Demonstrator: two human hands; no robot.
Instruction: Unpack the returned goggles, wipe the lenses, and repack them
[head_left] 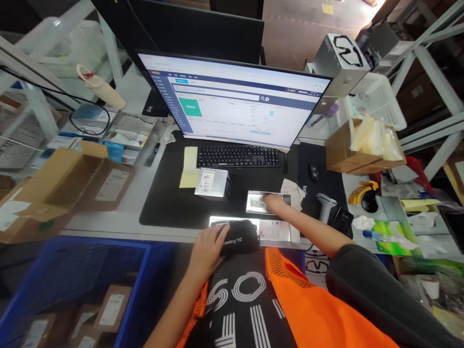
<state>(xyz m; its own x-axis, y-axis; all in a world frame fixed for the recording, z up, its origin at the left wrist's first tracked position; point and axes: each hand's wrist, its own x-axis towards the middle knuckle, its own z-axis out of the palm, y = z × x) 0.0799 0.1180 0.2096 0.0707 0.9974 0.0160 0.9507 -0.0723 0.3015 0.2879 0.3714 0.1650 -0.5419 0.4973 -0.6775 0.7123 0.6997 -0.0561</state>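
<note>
My left hand (207, 249) is wrapped over the left end of a black pouch (239, 238) with white lettering, held at the desk's front edge. Under and behind the pouch lies an open white-silver box (274, 231) with a pale card or sheet at its right. Bunched together, the fingers of my right hand (276, 204) reach down onto a shallow silver box part (253, 202) on the mat; what they grip is hidden. A closed silver-white box (212, 182) with a printed label stands to the left, in front of the keyboard.
A monitor (235, 104) and a black keyboard (237, 157) stand at the back. An open carton (68, 181) is at left, above a blue bin (145, 270) holding small brown boxes. At right are a mouse (313, 171), a scanner (326, 205) and a yellow tape dispenser (362, 191).
</note>
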